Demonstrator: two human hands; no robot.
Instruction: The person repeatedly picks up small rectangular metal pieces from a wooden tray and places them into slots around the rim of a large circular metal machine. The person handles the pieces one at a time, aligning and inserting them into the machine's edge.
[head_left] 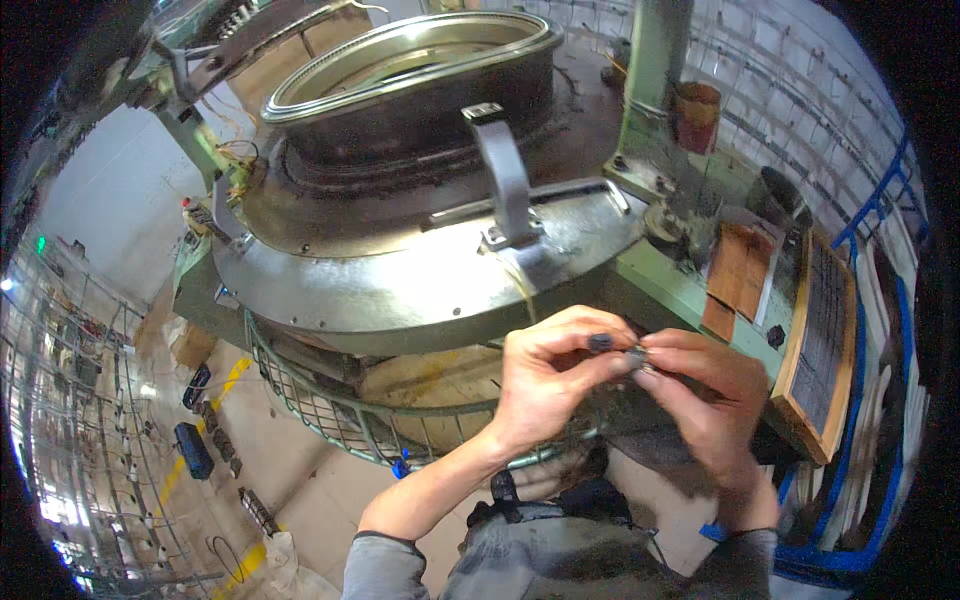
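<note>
While my left hand and right hand pinch one small dark metal part, a flat brown rectangular packet lies on the green machine ledge.

Left forearm: bare below a grey sleeve pushed to the elbow, rising from the lower edge toward the centre.
Left hand: fingers curled inward, thumb and fingertips pinched together in a tight grip.
Right hand: back facing up, fingers bent, fingertips meeting those of the left hand.
Right forearm: short stretch visible, grey sleeve at the wrist.
</note>
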